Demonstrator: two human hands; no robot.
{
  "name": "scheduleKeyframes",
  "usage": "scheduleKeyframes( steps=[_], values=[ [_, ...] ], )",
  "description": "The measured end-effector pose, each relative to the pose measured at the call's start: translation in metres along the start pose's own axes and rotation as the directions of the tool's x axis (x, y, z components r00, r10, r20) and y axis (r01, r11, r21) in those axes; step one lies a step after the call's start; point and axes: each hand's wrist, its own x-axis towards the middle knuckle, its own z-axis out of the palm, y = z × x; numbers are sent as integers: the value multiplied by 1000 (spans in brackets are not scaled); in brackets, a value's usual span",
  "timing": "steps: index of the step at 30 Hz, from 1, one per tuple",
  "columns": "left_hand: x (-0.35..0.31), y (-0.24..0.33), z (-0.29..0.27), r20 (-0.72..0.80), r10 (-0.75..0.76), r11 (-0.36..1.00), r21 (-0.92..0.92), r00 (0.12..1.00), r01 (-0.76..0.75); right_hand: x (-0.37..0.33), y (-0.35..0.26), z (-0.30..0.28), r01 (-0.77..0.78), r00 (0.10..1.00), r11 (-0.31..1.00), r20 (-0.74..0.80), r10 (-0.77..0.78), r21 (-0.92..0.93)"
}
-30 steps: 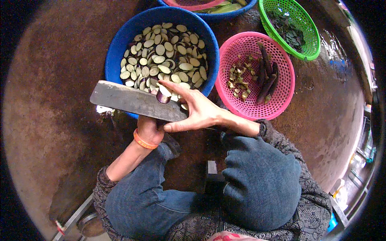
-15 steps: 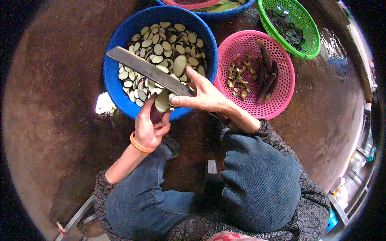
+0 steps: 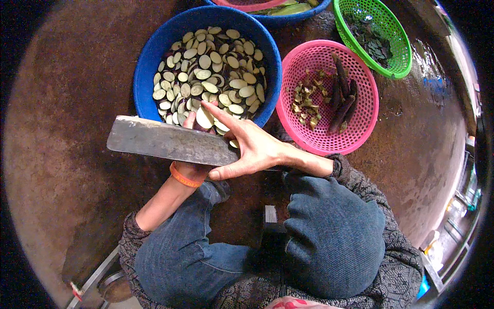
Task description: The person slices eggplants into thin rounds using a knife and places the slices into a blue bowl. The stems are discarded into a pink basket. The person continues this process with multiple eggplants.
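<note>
My right hand (image 3: 253, 147) grips a broad, dark cleaver (image 3: 167, 144) near its heel; the handle is hidden by the hand. The blade lies crosswise over the near rim of a blue tub (image 3: 145, 67). Behind the blade, my left hand (image 3: 197, 169) is mostly covered, with a fingertip showing above it. It holds a purple eggplant (image 3: 205, 118), whose pale cut end shows just beyond the blade beside my right index finger. Many pale oval eggplant slices (image 3: 205, 62) with dark skin edges fill the tub below.
A pink basket (image 3: 368, 116) to the right holds whole eggplants (image 3: 340, 95) and trimmed caps (image 3: 306, 105). Farther off stand a green basket (image 3: 402, 64) of dark leafy pieces and another blue tub (image 3: 288, 19). The brown floor (image 3: 77, 103) is wet in places.
The cleaver has come nearer to me and turned, its flat side now facing up over my left hand. The slice that stood by my right fingers is no longer there.
</note>
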Motion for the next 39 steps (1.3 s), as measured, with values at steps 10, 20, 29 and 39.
scheduleKeyframes(
  steps=[10,20,29,39],
  values=[
    [-11,-4,2,50,10,999,40,999,-12,4,6,-3,75,996,997,-38,-75,2],
    [-12,-1,21,-214,-94,989,88,972,115,6,19,-13,-26,973,998,-229,11,-61],
    [4,17,-1,35,-61,994,96,998,57,-1,4,6,46,997,998,59,-49,37],
    [-9,17,19,-94,165,767,638,982,-68,5,0,8,66,997,997,39,-65,-41]
  ],
)
